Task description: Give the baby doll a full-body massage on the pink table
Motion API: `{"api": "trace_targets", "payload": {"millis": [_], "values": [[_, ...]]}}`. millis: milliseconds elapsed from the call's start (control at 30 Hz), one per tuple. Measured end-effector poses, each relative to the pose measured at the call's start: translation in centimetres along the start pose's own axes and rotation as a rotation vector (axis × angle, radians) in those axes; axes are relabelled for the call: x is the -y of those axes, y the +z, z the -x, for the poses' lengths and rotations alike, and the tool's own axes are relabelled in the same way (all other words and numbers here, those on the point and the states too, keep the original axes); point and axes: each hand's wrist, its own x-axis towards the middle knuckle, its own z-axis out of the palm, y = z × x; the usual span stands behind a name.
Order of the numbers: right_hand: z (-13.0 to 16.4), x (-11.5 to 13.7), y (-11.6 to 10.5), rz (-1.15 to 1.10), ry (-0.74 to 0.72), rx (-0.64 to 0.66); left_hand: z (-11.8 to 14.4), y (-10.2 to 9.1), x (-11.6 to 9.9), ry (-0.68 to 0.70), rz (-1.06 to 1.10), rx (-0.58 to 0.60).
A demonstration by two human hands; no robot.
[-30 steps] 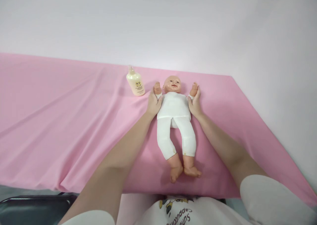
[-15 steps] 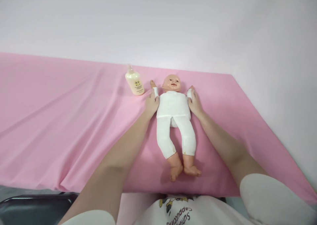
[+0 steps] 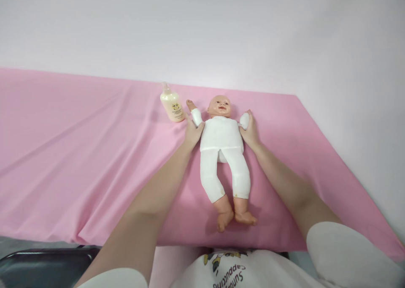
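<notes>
A baby doll (image 3: 221,134) in white clothing lies on its back, its head away from me and its bare feet towards me. My left hand (image 3: 193,131) is around the doll's arm on the left, thumb on the body side and fingers on the outer side. Around the doll's other arm is my right hand (image 3: 250,131), thumb also inward, fingers along the outer side. Both of the doll's arms point up beside its head. Just left of my left hand stands or lies a pale yellow pump bottle (image 3: 171,105) with a label; its clear top points away from me.
A pink cloth (image 3: 95,153) with folds on its left part covers the table. A white wall or surface (image 3: 202,34) is beyond it. A dark chair (image 3: 47,267) shows at the bottom left, below the table's front edge.
The doll's arms have swung a little outward with my hands on them, the left one more clearly. Its body, head and legs and the bottle have stayed in place.
</notes>
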Motion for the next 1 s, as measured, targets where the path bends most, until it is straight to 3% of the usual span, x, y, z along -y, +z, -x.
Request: {"api": "trace_targets", "payload": {"millis": [133, 367, 467, 567, 667, 900, 1000], "values": [[0.1, 1.4, -0.5, -0.033, -0.106, -0.126, -0.1, 0.4, -0.4, -0.031, 0.068, -0.054], [0.3, 2.8, -1.3, -0.107, -0.135, -0.204, 0.6, 0.7, -2.5, 0.197, 0.042, -0.191], [0.8, 3.4, -1.6, -0.093, -0.154, -0.152, 1.1, 0.7, -3.1, 0.273, -0.006, -0.121], [1.2, 4.0, -1.9, -0.003, -0.216, -0.021, 1.4, 0.6, -3.7, 0.376, -0.078, 0.007], [1.4, 4.5, -2.1, 0.079, -0.283, 0.051, 1.6, 0.5, -4.3, 0.434, -0.136, 0.042], [1.4, 4.4, -2.1, 0.061, -0.299, 0.040, 1.5, 0.6, -4.5, 0.372, -0.159, 0.066], [1.2, 3.6, -1.4, 0.037, -0.252, 0.016, 1.2, 0.9, -3.8, 0.318, -0.123, 0.015]]}}
